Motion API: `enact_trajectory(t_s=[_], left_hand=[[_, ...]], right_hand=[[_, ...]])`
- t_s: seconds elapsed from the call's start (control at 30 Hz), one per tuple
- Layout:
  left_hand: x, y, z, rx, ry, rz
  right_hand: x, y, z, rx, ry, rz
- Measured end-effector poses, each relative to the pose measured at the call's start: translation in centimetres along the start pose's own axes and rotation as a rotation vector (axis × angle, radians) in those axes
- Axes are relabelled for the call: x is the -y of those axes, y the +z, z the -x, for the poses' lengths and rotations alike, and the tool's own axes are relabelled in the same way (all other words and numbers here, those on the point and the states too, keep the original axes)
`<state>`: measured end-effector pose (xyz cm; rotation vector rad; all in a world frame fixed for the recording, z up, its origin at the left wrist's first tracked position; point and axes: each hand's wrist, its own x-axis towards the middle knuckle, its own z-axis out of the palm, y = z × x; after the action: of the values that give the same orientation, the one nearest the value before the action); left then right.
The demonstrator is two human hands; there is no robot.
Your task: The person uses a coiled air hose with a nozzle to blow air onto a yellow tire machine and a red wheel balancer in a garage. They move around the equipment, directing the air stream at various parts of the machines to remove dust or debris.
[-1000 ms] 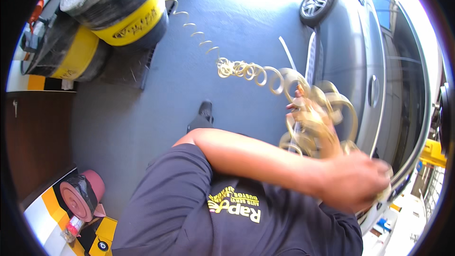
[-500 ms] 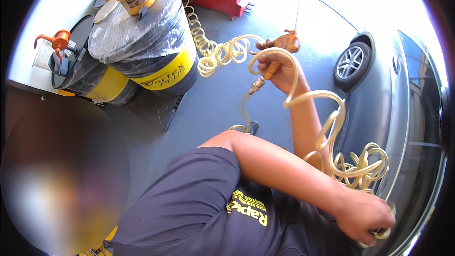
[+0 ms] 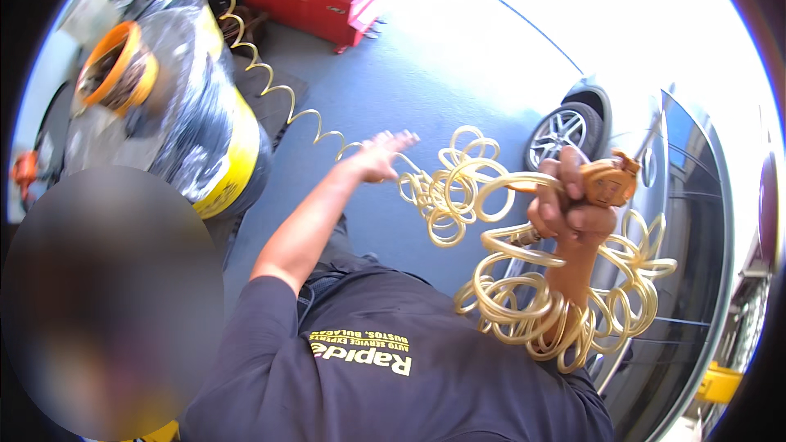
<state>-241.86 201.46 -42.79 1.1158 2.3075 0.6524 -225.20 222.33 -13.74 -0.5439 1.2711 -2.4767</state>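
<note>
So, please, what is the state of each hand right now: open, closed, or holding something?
Left hand: open, no grip visible.
Right hand: closed, holding an orange tool.

Hose point(image 3: 434, 196) is a pale creamy yellow, handheld tool point(image 3: 610, 184) is full-on orange, same family as the bucket point(image 3: 141, 74). Shirt point(image 3: 458, 360) is near-black with yellow lettering point(image 3: 360, 348), drum point(image 3: 233, 168) is dark with a yellow band, machine point(image 3: 307, 10) bright red, car point(image 3: 692, 266) dark grey, floor point(image 3: 377, 90) bluish grey.
</note>
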Motion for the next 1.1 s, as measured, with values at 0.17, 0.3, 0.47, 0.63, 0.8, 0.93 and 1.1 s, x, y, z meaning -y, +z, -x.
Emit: enact_trajectory(t_s=[0.17, 0.3, 0.47, 0.63, 0.8, 0.93, 1.1], left_hand=[[-0.5, 4.5, -10.7, 0.382, 0.125, 0.352], [11.3, -4.3, -15.4, 0.173, -0.204, 0.781], [38.6, -19.9, -12.8, -0.485, -0.093, 0.945], [51.5, -33.8, -11.5, -0.881, -0.931, 1.097], [59.7, -44.9, -3.8, -0.738, -0.936, -0.398], [49.5, -35.5, -11.6, -0.404, -1.025, -0.508], [41.9, -28.8, -17.4, 0.146, -0.813, -0.294]], right_hand=[[6.1, -6.1, -0.9, -0.523, -0.401, 0.096], [11.6, -13.8, 6.8, -1.179, -0.695, 0.387], [18.0, -20.4, 16.4, -1.609, -0.72, 0.57], [23.3, -28.4, 22.7, -1.937, -0.613, 0.818], [29.4, -36.1, 26.6, -1.789, -0.799, 0.501], [39.1, -32.4, 15.2, -1.257, -0.485, 0.531], [41.0, -31.4, -4.1, -1.396, -0.658, 1.147]])
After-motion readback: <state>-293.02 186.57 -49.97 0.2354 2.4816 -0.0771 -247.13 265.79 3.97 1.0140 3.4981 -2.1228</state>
